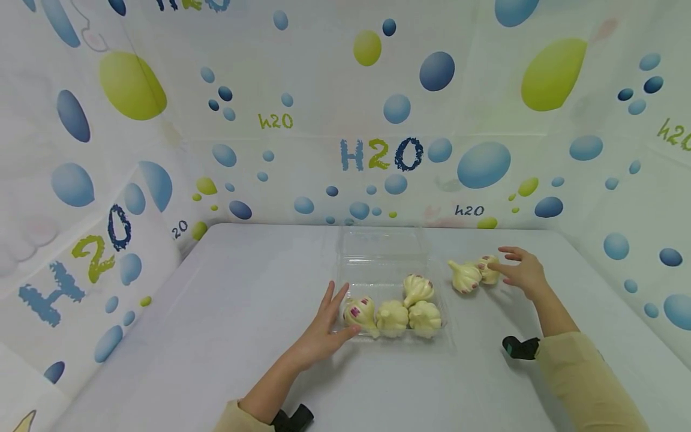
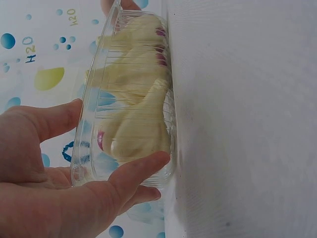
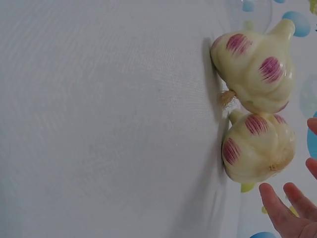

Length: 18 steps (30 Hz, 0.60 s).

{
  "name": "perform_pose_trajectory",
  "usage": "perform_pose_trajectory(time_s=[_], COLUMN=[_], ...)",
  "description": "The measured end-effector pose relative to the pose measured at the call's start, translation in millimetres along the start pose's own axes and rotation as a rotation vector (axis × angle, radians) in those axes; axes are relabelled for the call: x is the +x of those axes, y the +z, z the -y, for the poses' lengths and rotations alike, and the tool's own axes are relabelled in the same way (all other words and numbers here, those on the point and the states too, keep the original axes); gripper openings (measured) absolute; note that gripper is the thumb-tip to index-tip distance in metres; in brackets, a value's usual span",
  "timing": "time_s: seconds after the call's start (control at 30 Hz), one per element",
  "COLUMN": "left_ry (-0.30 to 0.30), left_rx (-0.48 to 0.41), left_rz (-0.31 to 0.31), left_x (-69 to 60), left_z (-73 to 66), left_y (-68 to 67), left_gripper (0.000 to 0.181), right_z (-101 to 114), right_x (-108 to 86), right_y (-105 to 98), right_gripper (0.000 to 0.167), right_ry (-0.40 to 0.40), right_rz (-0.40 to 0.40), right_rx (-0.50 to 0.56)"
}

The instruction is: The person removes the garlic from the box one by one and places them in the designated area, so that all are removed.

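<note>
Cream-white loose garlic bulbs (image 1: 465, 278) are lying just left of our nearer, empty right hand (image 1: 522, 274), while our splayed left hand (image 1: 321, 336) is touching the plastic clamshell (image 1: 375, 289).

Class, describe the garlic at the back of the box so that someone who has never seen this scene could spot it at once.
On the table, find the clear box at the left hand. Inside, three bulbs form a front row, and the wanted bulb lies behind that row's right end. Of the four bulbs inside, it alone sits outside the front row.
</note>
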<state>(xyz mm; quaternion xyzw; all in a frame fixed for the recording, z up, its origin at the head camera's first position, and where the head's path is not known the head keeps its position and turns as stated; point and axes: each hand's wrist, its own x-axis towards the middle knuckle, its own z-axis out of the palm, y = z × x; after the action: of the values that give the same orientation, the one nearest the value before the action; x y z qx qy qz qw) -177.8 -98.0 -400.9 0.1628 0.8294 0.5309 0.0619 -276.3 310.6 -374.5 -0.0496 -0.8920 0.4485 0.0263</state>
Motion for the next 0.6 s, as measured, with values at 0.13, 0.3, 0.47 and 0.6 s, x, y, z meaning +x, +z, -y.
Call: perform_pose_trajectory(time_s=[0.13,0.3,0.47,0.6], left_ry=[-0.004,0.003,0.007,0.009], left_rx=[-0.001,-0.002,-0.010,-0.022], left_rz=[0.001,0.003,0.008,0.011], left_x=[-0.3,-0.2,-0.2,-0.5], left_z=[-0.5,-0.1,1.1,1.9], left_y=[0.1,-0.1,-0.3,-0.3], left_gripper=[0.076,0.076,0.076,0.076], right_z=[3.8,16.8,25.6,24.1], right_x=[-3.6,-12.6,-17.6,-13.8], right_y=[-2.6,-6.5,-7.7,-5.2], right_gripper=[0.070,0.072,0.070,0.071], right_ry=[0.005,-0.011,-0.050,-0.079], right_rz=[-0.027,-0.058,-0.087,-0.105], right_rx=[-0.004,-0.008,-0.029,-0.012])
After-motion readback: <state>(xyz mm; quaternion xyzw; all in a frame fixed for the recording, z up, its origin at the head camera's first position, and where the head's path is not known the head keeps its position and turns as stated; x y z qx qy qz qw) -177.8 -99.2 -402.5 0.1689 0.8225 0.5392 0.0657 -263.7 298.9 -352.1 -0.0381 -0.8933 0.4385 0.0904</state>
